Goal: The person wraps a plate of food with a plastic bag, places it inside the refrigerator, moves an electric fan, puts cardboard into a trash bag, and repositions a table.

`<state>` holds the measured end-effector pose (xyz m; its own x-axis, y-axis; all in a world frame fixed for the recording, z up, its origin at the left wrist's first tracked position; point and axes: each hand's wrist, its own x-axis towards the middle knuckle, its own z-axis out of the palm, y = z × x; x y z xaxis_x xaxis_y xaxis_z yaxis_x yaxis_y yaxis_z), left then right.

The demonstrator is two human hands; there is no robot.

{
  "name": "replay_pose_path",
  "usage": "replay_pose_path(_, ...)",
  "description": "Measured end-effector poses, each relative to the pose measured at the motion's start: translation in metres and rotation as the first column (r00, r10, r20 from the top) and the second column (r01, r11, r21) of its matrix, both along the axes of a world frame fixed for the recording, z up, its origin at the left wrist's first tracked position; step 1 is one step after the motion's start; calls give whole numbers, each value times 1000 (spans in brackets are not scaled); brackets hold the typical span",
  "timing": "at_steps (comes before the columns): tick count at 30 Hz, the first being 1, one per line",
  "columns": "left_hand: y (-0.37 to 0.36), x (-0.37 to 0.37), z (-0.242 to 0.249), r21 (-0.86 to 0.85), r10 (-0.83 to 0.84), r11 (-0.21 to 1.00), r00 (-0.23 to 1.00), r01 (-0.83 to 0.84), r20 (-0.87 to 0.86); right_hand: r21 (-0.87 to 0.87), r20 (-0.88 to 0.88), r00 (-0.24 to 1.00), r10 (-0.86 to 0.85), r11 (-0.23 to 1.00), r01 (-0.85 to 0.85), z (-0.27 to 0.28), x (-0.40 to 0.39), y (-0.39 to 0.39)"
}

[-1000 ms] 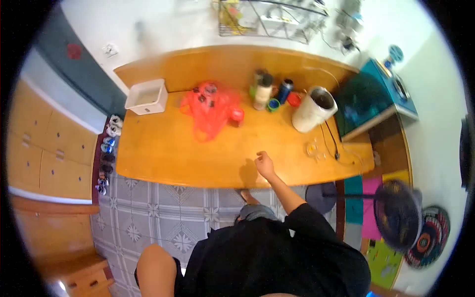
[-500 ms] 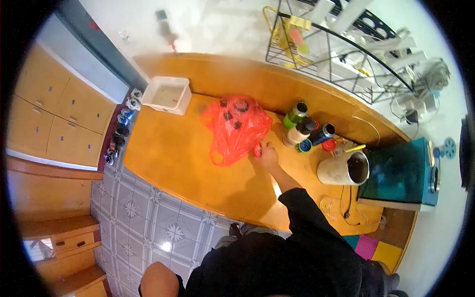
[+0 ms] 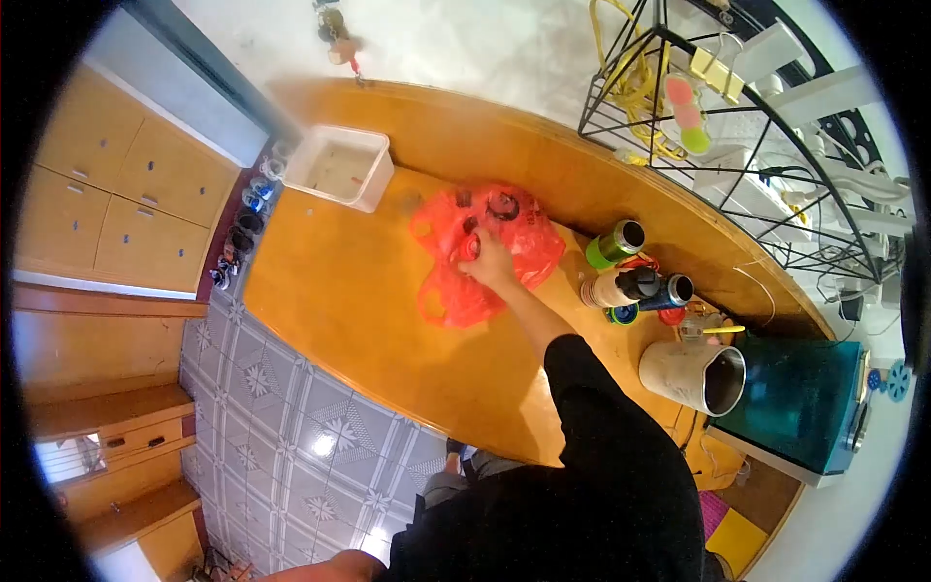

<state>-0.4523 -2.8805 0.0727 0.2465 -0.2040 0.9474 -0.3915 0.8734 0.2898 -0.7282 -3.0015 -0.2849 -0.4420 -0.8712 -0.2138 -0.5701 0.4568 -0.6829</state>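
Observation:
My right hand (image 3: 493,262) reaches over a thin red plastic bag (image 3: 533,257) on the wooden table. Its fingers are closed round a small red cylindrical object (image 3: 469,247), whose kind I cannot make out. The bag lies crumpled with its handles toward the table's front, and dark marks show on its upper part. Of my left side, only a piece of bare arm (image 3: 335,565) shows at the bottom edge; the left hand is out of the picture.
A white plastic tub (image 3: 378,179) stands at the table's back left. To the right are a green flask (image 3: 616,243), a cream bottle (image 3: 611,289), a dark blue flask (image 3: 669,292), a pale cylindrical container (image 3: 669,373) and a teal tank (image 3: 795,398). A wire rack (image 3: 718,145) hangs above.
My right hand has moved left and away from me, from the bag's right side to over the bag, carrying the small red object. The camera view has shifted slightly.

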Motion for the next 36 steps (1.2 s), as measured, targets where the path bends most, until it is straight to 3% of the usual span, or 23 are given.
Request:
replay_pose_path(2, -1, 6, -7, 73, 111, 990, 991, -117, 80, -12, -19, 1000, -8, 1000, 8, -18, -17, -11)
replay_pose_path(4, -2, 12, -13, 124, 196, 969, 970, -214, 144, -104, -151, 975, -162, 984, 147, -32, -36, -14)
replay_pose_path(8, -4, 26, -22, 187, 303, 917, 919, -353, 252, 128, -221, 922, -317, 928, 350, -7, -76, -3)
replay_pose_path(10, 0, 28, -27, 208, 322, 898, 902, -387, 288, 161, -265, 902, -341, 907, 390, -4, -94, 8)
replay_pose_path(12, 3, 33, -32, 293, 234, 909, 944, -297, 233, 188, -309, 877, -368, 880, 435, -8, -108, 19)
replay_pose_path(14, 0, 42, -31, 346, 69, 916, 931, -202, 360, 111, -359, 825, -436, 858, 502, -20, -118, 28)
replay_pose_path(17, 2, 26, -33, 348, 150, 902, 941, -257, 304, 178, -320, 844, -430, 848, 499, -19, -123, 28)
replay_pose_path(19, 1, 31, -33, 354, 104, 910, 945, -216, 310, 194, -280, 841, -462, 831, 521, -14, -113, 29)
replay_pose_path(22, 1, 46, -38, 353, -6, 931, 966, -89, 258, 63, -285, 759, -585, 779, 624, -4, -88, 33)
replay_pose_path(24, 3, 44, -34, 372, 18, 917, 950, -140, 313, -134, -485, 684, -545, 819, 558, 1, -68, 42)
replay_pose_path(26, 4, 66, -41, 347, -55, 936, 947, -61, 317, -402, -441, 688, -577, 812, 423, 18, -29, 61)
replay_pose_path(28, 4, 79, -46, 445, -94, 895, 960, -35, 264, -477, -295, 868, -401, 848, 230, 13, 14, 95)
replay_pose_path(30, 2, 92, -47, 469, -164, 883, 932, -7, 323, -320, -287, 908, -306, 924, 210, 10, 72, 144)
replay_pose_path(32, -1, 107, -52, 629, -286, 776, 916, 50, 280, -249, -127, 969, -213, 952, 177, 1, 118, 201)
replay_pose_path(34, -4, 118, -64, 652, -482, 711, 857, 262, 182, -78, -103, 948, -302, 952, 295, -9, 165, 262)
replay_pose_path(36, -3, 128, -73, 749, -649, 585, 733, 310, 203, -21, -78, 899, -432, 902, 432, -14, 203, 326)
